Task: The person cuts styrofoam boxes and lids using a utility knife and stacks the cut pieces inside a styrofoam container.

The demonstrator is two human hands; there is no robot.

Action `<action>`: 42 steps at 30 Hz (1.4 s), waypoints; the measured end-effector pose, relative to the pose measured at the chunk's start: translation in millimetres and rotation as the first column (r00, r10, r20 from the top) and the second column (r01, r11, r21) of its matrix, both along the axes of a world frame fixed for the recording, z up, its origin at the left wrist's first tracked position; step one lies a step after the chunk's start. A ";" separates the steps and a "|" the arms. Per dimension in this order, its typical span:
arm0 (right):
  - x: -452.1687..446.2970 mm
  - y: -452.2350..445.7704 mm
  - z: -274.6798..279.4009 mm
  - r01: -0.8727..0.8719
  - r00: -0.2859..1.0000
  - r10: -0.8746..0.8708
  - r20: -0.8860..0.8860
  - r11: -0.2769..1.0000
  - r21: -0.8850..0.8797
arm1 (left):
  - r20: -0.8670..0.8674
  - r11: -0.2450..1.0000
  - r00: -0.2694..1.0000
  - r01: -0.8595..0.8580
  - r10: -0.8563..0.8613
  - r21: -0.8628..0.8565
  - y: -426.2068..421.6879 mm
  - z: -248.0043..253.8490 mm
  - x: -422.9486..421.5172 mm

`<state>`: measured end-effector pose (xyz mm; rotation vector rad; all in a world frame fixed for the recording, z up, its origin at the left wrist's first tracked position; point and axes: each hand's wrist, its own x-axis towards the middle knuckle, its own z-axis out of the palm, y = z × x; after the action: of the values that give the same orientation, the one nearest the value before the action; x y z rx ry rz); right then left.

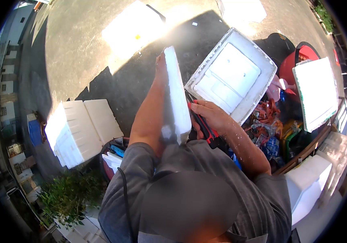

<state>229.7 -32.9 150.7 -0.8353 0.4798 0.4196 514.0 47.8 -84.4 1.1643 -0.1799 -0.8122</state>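
A white foam panel (176, 93) stands on edge in front of my chest, seen nearly edge-on. My left hand (161, 64) grips its far upper end, with the fingers partly hidden behind the panel. Close to the panel's right face, my right hand (209, 115) is closed around a red and black tool (208, 131). The tool's dark upper end lies beside the panel; whether it touches the foam cannot be made out. White specks cling to my right forearm.
An open white foam box (234, 73) lies beyond my right hand. Farther right are a red bucket (299, 60), a foam lid (316, 93) and a heap of plastic wrappers (266, 121). White foam boxes (82, 129) stand at the left, near a green plant (70, 194).
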 end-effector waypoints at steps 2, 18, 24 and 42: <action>-9.4 1.9 1.9 -0.030 0.999 0.030 0.015 1.000 -0.006 | 0.074 0.998 0.997 -0.029 0.025 0.057 -1.6 -9.6 -0.6; -124.7 -32.5 24.1 0.061 0.997 -0.063 -0.043 0.997 -0.041 | 0.480 0.821 0.877 -0.266 -0.012 0.506 -1.3 -37.2 43.3; -48.8 -78.2 -20.8 0.466 0.884 -0.432 0.176 0.793 -0.392 | 0.677 0.779 0.729 -0.367 -0.100 0.509 -23.0 89.6 -16.6; 54.2 -84.7 -43.7 -0.186 0.971 0.135 -0.198 -0.092 -0.978 | 0.614 0.473 0.712 -0.434 -0.342 0.767 -37.5 64.8 -27.1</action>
<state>283.9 -117.6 107.0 -2.4950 0.7250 0.2112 486.8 10.2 -19.5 2.5141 -0.3810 -0.2792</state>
